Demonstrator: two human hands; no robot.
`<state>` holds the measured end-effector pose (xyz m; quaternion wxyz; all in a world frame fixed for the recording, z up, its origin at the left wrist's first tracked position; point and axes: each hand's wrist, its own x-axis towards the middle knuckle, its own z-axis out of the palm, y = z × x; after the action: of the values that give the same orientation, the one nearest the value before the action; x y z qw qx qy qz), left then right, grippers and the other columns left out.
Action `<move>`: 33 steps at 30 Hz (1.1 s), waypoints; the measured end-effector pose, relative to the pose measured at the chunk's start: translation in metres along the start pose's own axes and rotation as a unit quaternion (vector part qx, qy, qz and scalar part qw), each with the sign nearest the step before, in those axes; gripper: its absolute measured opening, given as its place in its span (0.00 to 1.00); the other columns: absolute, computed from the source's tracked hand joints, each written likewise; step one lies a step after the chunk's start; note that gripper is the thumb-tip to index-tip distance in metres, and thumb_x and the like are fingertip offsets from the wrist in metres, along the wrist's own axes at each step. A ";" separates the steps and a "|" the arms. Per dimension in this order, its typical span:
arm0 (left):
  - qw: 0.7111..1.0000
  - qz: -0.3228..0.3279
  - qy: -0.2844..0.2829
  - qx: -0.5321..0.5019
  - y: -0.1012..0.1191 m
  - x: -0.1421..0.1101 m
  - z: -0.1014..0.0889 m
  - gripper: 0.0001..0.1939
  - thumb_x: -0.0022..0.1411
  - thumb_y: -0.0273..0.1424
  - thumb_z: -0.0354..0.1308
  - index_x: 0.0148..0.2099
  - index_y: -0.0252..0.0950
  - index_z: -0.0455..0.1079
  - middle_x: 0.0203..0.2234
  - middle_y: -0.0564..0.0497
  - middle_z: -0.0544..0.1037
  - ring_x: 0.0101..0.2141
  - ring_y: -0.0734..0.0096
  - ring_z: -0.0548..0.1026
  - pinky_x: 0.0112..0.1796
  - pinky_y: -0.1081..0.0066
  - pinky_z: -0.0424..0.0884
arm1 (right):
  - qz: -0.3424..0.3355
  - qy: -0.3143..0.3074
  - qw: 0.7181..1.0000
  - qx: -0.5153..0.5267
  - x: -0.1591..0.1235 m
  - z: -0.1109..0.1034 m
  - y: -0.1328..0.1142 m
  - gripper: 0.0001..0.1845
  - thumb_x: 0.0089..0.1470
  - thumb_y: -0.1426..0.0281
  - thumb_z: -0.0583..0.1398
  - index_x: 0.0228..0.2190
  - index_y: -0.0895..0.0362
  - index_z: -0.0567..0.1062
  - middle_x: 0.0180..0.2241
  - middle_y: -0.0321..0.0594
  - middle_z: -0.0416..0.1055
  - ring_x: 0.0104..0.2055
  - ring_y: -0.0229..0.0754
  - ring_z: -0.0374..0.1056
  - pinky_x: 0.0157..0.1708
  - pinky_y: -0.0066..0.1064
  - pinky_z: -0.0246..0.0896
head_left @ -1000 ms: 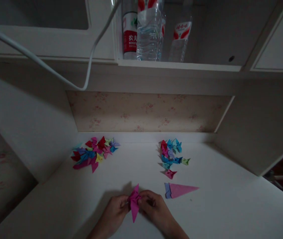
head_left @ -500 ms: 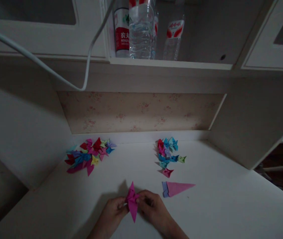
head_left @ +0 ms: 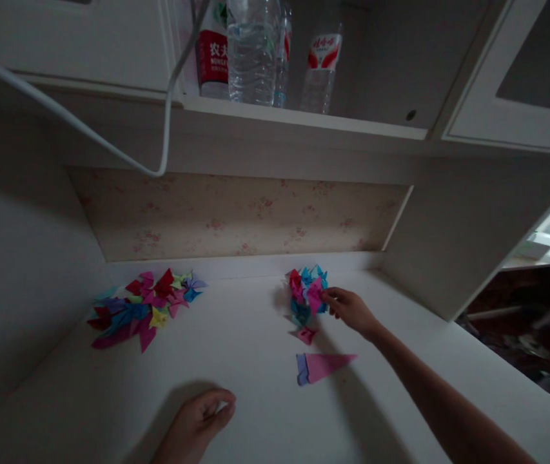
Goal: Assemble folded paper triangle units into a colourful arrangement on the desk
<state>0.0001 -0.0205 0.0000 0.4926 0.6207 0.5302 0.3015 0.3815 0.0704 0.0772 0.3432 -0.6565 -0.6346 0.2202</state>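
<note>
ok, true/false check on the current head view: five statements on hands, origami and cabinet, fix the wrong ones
1. The right hand pinches a magenta origami piece. True.
2. The pink paper triangle lies nearer the person than the right origami cluster. True.
3. That triangle is gripped in the other hand. False: it lies on the white desk, apart from the left hand.
4. The left origami pile includes a yellow piece. True.
5. Origami fills the shelf above. False: plastic bottles stand in the open cabinet compartment.

Paper heap (head_left: pixel 129 312) left, second heap (head_left: pixel 300 313) right on the table (head_left: pixel 240 348) — paper wedge (head_left: pixel 322 367) before the latter
</note>
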 end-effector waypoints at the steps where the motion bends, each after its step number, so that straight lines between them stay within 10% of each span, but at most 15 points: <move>1: 1.000 0.002 0.002 -0.003 0.001 0.000 0.000 0.27 0.47 0.56 0.58 0.33 0.36 0.78 0.16 0.56 0.63 0.23 0.72 0.60 0.27 0.74 0.59 | 0.005 0.012 1.000 -0.026 0.015 -0.013 0.011 0.20 0.55 0.55 0.54 0.37 0.57 0.76 0.28 0.40 0.76 0.23 0.38 0.68 0.23 0.27 0.60; 11: 1.000 -0.011 0.021 -0.009 0.003 0.004 -0.007 0.25 0.48 0.55 0.58 0.30 0.36 0.77 0.21 0.52 0.71 0.27 0.69 0.66 0.30 0.74 0.65 | -0.032 -0.028 0.989 -0.141 0.088 -0.029 0.061 0.13 0.52 0.61 0.58 0.30 0.53 0.81 0.32 0.40 0.79 0.33 0.43 0.72 0.33 0.29 0.60; 33: 0.999 -0.039 -0.025 -0.004 -0.023 0.013 -0.009 0.33 0.49 0.62 0.51 0.30 0.34 0.73 0.20 0.55 0.62 0.24 0.74 0.58 0.27 0.74 0.56 | -0.029 -0.150 0.967 -0.203 0.124 -0.004 0.082 0.10 0.49 0.66 0.61 0.32 0.54 0.82 0.31 0.40 0.79 0.33 0.43 0.71 0.33 0.29 0.61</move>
<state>-0.0133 -0.0068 -0.0205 0.5197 0.6049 0.5403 0.2684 0.4527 0.1949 0.0382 0.1098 -0.6534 -0.7289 0.1724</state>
